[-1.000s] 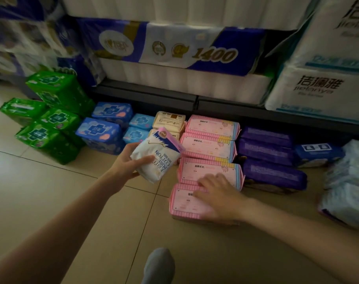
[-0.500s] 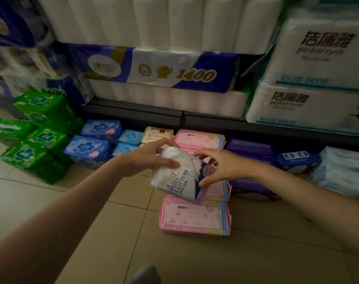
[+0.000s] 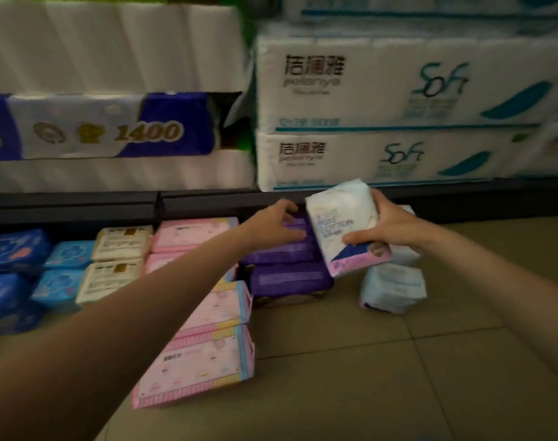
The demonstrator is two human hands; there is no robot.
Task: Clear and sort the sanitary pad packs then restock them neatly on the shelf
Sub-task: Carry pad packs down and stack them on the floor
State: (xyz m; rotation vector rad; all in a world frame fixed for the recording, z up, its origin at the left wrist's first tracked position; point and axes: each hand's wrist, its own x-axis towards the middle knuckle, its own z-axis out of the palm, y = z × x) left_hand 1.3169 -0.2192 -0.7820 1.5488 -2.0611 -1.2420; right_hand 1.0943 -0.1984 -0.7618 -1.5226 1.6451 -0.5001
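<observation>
My right hand [image 3: 390, 226] grips a white "Pure Cotton" pad pack [image 3: 339, 224] by its right edge and holds it upright above the floor, in front of the shelf's dark base. My left hand [image 3: 271, 227] reaches over the stacked purple packs [image 3: 287, 276], fingers spread and touching the top one, holding nothing. Several pink packs [image 3: 201, 361] lie in a row on the floor under my left forearm. Two more white packs [image 3: 393, 288] sit stacked on the floor just below the held pack.
Cream packs [image 3: 120, 243], light blue packs [image 3: 66, 254] and dark blue packs [image 3: 11, 251] line the floor at left. Above the dark shelf edge [image 3: 80, 205], toilet roll bundles [image 3: 112, 132] and white tissue bundles [image 3: 398, 90] fill the shelf. Bare tile floor [image 3: 430, 361] lies at right.
The white pack has passed from my left hand to my right and moved rightward. My left hand let go and reached to the purple packs. The view swung right.
</observation>
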